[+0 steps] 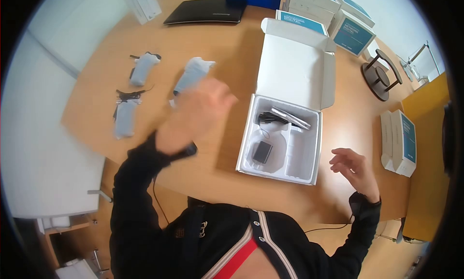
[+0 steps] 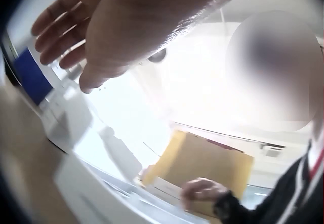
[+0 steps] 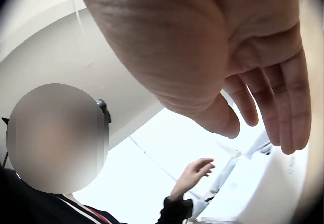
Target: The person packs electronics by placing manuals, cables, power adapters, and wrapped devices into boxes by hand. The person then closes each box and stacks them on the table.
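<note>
- The left hand (image 1: 198, 112) is raised above the table (image 1: 232, 52), blurred, fingers loosely spread and holding nothing; a wrapped bundle (image 1: 193, 73) lies just beyond its fingertips, with two more wrapped bundles (image 1: 133, 93) farther to its left.
- The right hand (image 1: 353, 168) hovers with relaxed, slightly curled fingers, empty, just right of the open box (image 1: 282, 134).
- The box's lid stands tilted back, probably so the tray stays reachable; a small black adapter (image 1: 262, 152) and cables (image 1: 285, 117) sit in its compartments, between the two hands.
- Only the head view shows the table's layout; the wrist views show bare palms (image 2: 131, 26), confirming nothing is gripped.
</note>
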### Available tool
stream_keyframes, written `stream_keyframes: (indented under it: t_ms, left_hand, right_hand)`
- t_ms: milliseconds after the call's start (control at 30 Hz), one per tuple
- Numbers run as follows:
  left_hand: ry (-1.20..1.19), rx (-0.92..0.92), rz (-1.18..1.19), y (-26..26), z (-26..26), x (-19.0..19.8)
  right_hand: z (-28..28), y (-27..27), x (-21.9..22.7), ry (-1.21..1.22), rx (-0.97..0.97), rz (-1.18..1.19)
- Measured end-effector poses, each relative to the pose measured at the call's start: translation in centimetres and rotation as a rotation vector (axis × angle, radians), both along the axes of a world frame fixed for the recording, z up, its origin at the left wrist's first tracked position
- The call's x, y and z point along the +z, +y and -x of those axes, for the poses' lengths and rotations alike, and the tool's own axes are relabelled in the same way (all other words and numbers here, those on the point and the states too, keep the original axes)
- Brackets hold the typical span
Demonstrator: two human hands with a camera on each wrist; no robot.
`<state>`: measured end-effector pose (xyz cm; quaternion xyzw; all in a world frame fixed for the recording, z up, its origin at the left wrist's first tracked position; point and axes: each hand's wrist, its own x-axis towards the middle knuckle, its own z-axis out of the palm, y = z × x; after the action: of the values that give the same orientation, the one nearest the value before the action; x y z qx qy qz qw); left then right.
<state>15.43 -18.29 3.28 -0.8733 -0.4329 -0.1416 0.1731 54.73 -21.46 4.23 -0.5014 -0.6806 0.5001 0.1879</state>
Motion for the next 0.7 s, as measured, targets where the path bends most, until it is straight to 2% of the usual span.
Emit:
stream_keyframes:
  t_ms: [67,100,167,200,267,367,433,467,500,567,600,667,700]
  left_hand:
    - [-0.324,0.370,0.024,2.3,3.6,-0.7]
    - [-0.321,0.375,0.022,3.4,5.1,-1.6]
    - [-0.342,0.661,0.407,5.0,7.2,-3.8]
    - [-0.344,0.666,0.395,5.0,7.6,-4.4]
    - [-0.466,0.556,0.511,4.5,7.2,-4.8]
    - [-0.536,0.463,0.433,3.0,6.1,-5.3]
    - [-0.598,0.395,0.354,1.0,3.9,-4.3]
    - [-0.658,0.336,0.286,-0.2,2.4,-3.2]
    - [-0.662,0.319,0.292,-1.3,0.9,-2.1]
    - [-0.705,0.089,0.115,-3.2,-2.2,-0.1]
    - [-0.712,0.070,0.132,-3.7,-3.5,0.7]
    - [-0.683,-0.095,0.073,-4.4,-5.5,1.4]
    - [-0.691,-0.105,0.093,-4.4,-6.4,1.2]
  right_hand:
    - [1.4,-0.1,1.6,-0.020,0.097,-0.135]
    - [2.3,-0.3,2.1,-0.017,0.102,-0.137]
    - [4.5,-0.3,3.0,-0.019,0.309,-0.296]
    - [5.6,-0.4,3.6,0.009,0.362,-0.294]
    - [7.8,-0.5,4.3,0.005,0.413,-0.322]
    - [10.0,-0.4,4.8,-0.037,0.480,-0.344]
    - [11.8,-0.4,4.7,0.013,0.409,-0.514]
    - [12.6,-0.2,4.6,0.013,0.426,-0.697]
    - [13.6,-0.2,4.8,0.001,0.412,-0.696]
    - [15.5,-0.3,5.0,0.006,0.276,-1.062]
    - [16.3,-0.1,4.7,-0.013,0.260,-1.052]
    - [17.3,0.8,3.9,-0.032,0.097,-1.191]
    - [17.1,1.5,3.9,-0.048,0.088,-1.175]
